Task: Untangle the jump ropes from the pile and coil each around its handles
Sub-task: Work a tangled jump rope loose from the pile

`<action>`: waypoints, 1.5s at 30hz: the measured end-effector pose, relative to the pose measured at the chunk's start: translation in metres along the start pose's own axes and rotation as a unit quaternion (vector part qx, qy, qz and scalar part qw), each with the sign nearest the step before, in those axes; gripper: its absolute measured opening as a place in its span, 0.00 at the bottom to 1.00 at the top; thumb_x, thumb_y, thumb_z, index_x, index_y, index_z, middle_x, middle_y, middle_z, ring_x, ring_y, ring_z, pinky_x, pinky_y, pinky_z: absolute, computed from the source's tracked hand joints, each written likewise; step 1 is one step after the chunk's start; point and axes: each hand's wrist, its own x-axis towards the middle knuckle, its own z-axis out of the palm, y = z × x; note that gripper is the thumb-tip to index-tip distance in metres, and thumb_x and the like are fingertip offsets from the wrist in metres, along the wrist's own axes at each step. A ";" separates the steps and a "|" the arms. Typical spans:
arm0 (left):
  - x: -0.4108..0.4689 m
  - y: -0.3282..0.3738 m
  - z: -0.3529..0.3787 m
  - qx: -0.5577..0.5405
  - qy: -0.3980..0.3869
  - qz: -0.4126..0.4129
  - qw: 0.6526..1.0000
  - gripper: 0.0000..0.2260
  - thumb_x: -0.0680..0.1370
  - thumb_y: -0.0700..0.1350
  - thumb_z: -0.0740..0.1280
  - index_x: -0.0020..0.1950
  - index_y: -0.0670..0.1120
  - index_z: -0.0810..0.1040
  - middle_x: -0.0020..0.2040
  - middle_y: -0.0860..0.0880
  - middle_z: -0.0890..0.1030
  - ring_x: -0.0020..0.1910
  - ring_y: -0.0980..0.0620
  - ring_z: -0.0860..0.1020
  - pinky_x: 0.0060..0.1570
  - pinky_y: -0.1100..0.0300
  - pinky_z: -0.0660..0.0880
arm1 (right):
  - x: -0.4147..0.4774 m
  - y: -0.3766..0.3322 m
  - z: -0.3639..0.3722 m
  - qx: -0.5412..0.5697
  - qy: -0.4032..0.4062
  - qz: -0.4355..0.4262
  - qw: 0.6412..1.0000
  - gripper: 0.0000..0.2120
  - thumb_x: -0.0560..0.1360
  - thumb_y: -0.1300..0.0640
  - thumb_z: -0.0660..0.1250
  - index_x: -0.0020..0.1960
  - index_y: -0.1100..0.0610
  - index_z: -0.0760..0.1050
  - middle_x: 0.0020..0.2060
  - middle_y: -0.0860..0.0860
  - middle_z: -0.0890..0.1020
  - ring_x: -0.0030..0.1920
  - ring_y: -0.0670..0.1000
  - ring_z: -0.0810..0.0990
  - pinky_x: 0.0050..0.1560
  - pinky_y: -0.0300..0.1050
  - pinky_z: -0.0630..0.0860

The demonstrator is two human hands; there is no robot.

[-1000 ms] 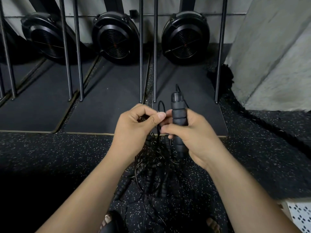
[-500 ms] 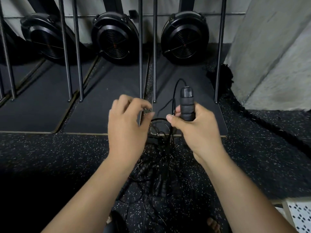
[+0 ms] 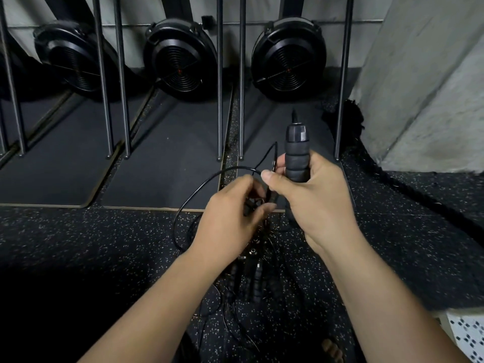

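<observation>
— Where's the tangle?
— On the speckled floor (image 3: 78,244), straight below both sets of fingers: a pile (image 3: 251,279) of black jump ropes.
— The right hand (image 3: 317,203)?
— Its fingers are wrapped round a ribbed black handle (image 3: 296,153), which stands upright, its top above them.
— And the left hand (image 3: 230,226)?
— It is just beside the right fingertips, fingers curled on thin cord (image 3: 264,197). A loop (image 3: 199,187) arcs out to their left.
</observation>
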 end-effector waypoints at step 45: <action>0.000 -0.010 -0.007 -0.024 -0.203 0.006 0.979 0.07 0.85 0.49 0.69 0.59 0.57 0.86 0.45 0.61 0.85 0.54 0.58 0.73 0.52 0.65 0.69 | 0.014 0.007 -0.019 -0.020 -0.016 0.083 0.996 0.09 0.77 0.53 0.79 0.49 0.57 0.82 0.32 0.51 0.81 0.32 0.48 0.78 0.36 0.46 0.77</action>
